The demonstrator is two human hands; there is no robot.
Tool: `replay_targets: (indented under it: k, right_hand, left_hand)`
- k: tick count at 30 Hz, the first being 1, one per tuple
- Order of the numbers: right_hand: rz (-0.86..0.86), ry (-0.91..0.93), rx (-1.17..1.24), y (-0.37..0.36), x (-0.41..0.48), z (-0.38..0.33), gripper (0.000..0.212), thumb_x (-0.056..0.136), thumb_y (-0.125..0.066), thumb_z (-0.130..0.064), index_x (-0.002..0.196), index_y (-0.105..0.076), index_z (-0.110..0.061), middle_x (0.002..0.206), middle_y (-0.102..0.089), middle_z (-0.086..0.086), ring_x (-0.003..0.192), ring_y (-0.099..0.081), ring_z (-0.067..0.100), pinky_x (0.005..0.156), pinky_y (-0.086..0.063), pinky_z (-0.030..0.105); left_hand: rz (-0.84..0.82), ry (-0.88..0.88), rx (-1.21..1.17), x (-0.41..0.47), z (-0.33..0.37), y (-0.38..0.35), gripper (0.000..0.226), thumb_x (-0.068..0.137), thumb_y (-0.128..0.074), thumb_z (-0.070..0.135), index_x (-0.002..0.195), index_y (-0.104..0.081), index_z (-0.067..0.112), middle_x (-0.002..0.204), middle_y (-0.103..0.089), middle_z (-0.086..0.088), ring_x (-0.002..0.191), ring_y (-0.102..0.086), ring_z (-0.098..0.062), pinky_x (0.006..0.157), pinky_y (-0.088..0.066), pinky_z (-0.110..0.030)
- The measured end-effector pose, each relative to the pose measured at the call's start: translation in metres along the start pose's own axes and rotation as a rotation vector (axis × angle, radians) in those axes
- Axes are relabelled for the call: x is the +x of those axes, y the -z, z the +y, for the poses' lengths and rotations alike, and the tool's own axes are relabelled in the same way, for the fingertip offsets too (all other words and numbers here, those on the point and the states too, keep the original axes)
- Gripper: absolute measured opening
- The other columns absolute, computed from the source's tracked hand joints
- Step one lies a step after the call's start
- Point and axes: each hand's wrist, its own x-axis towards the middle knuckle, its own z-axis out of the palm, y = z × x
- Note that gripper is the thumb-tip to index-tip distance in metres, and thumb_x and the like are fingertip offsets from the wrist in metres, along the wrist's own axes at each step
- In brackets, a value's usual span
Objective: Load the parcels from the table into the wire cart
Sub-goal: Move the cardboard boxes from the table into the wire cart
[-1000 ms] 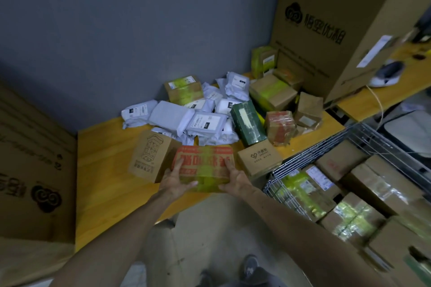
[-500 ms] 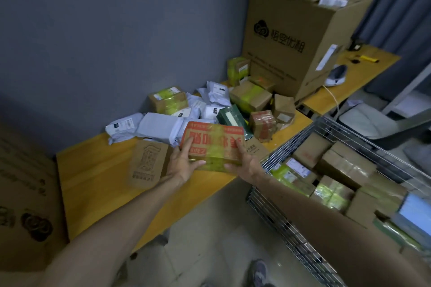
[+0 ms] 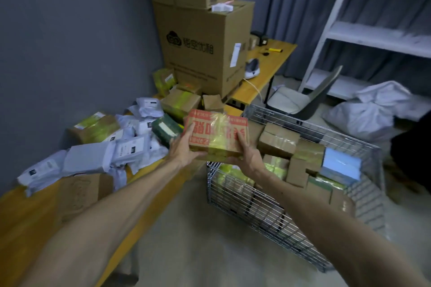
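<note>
A: Okay, hands status?
B: Left hand and right hand both grip the red-printed box, one at each end, fingers curled onto its face.
A: Box location?
B: Off the counter, held up between both hands. Wire cart sits just below the right hand, already holding boxes. White mailers lie left of the left hand.
</note>
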Motion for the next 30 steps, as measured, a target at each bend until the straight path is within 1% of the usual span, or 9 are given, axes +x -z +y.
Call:
replay_targets:
  k: [2,4,7,12,18,23,26,28,30]
  right_hand:
    - [0.043,-0.03,0.047,0.027,-0.012,0.017,0.061,0.097,-0.055,-0.001,0.151,-0.028,-0.007,0.148,-0.041,0.015,0.123,-0.044,0.014,0.074,-0.041,-0.002]
    - [0.095,-0.084,0.046,0.051,-0.019,0.046,0.08,0.093,-0.064,-0.009,0.155,-0.015,-0.015,0.151,-0.039,0.014,0.133,-0.044,0.023,0.098,-0.04,0.012]
    - [0.102,-0.149,0.036,0.089,-0.038,0.08,0.1,0.086,-0.072,-0.015,0.157,-0.003,-0.026,0.153,-0.037,0.01,0.138,-0.04,0.027,0.111,-0.032,0.032]
    - [0.138,-0.25,0.082,0.154,-0.063,0.136,0.097,0.088,-0.067,-0.005,0.156,-0.004,-0.033,0.147,-0.045,0.014,0.126,-0.053,0.029,0.105,-0.042,0.042]
    - [0.203,-0.331,0.069,0.211,-0.087,0.198,0.1,0.086,-0.071,-0.008,0.155,-0.003,-0.035,0.145,-0.048,0.013,0.122,-0.056,0.028,0.1,-0.047,0.042]
    - [0.223,-0.398,0.082,0.241,-0.099,0.242,0.092,0.09,-0.065,-0.009,0.157,-0.005,-0.029,0.142,-0.05,0.01,0.119,-0.057,0.026,0.094,-0.048,0.033]
    - [0.242,-0.425,0.155,0.249,-0.098,0.266,0.091,0.09,-0.067,-0.01,0.156,-0.008,-0.031,0.143,-0.049,0.012,0.112,-0.057,0.02,0.08,-0.05,0.015]
    - [0.231,-0.443,0.184,0.252,-0.097,0.275,0.093,0.088,-0.072,-0.014,0.156,-0.011,-0.028,0.146,-0.046,0.009,0.127,-0.051,0.023,0.088,-0.046,0.016]
    - [0.215,-0.469,0.217,0.253,-0.092,0.282,0.094,0.087,-0.073,-0.021,0.157,-0.01,-0.025,0.146,-0.046,0.008,0.128,-0.051,0.024,0.088,-0.045,0.019]
  left_hand:
    - [-0.031,-0.035,0.031,0.0,0.037,-0.02,0.117,0.068,-0.088,0.042,0.156,-0.011,0.04,0.148,-0.043,-0.016,0.138,-0.035,-0.039,0.115,-0.03,-0.049]
    - [-0.062,-0.059,0.05,0.001,0.07,-0.047,0.111,0.073,-0.085,0.037,0.156,-0.011,0.037,0.151,-0.038,-0.015,0.139,-0.029,-0.038,0.116,-0.026,-0.049]
    - [-0.121,-0.119,0.057,0.0,0.11,-0.092,0.109,0.077,-0.082,0.035,0.157,-0.008,0.037,0.153,-0.035,-0.012,0.139,-0.027,-0.035,0.114,-0.024,-0.047]
    - [-0.23,-0.128,-0.031,-0.005,0.171,-0.165,0.107,0.077,-0.083,0.023,0.155,-0.012,0.043,0.151,-0.034,-0.009,0.139,-0.033,-0.029,0.114,-0.033,-0.049]
    - [-0.341,-0.153,-0.036,-0.001,0.221,-0.242,0.111,0.072,-0.084,0.026,0.148,-0.011,0.059,0.15,-0.035,-0.006,0.133,-0.04,-0.025,0.111,-0.037,-0.056]
    - [-0.425,-0.196,0.025,0.003,0.256,-0.286,0.109,0.074,-0.085,0.03,0.153,-0.011,0.048,0.146,-0.038,-0.008,0.133,-0.04,-0.029,0.111,-0.036,-0.055]
    - [-0.465,-0.232,0.055,0.008,0.262,-0.309,0.108,0.074,-0.084,0.036,0.156,-0.013,0.042,0.145,-0.038,-0.009,0.131,-0.037,-0.028,0.111,-0.035,-0.053]
    - [-0.498,-0.241,0.054,0.016,0.261,-0.323,0.108,0.074,-0.084,0.036,0.156,-0.013,0.04,0.147,-0.036,-0.01,0.134,-0.036,-0.03,0.113,-0.034,-0.053]
    - [-0.536,-0.245,0.075,0.024,0.26,-0.334,0.108,0.075,-0.083,0.037,0.157,-0.013,0.037,0.147,-0.037,-0.012,0.134,-0.038,-0.031,0.113,-0.035,-0.051]
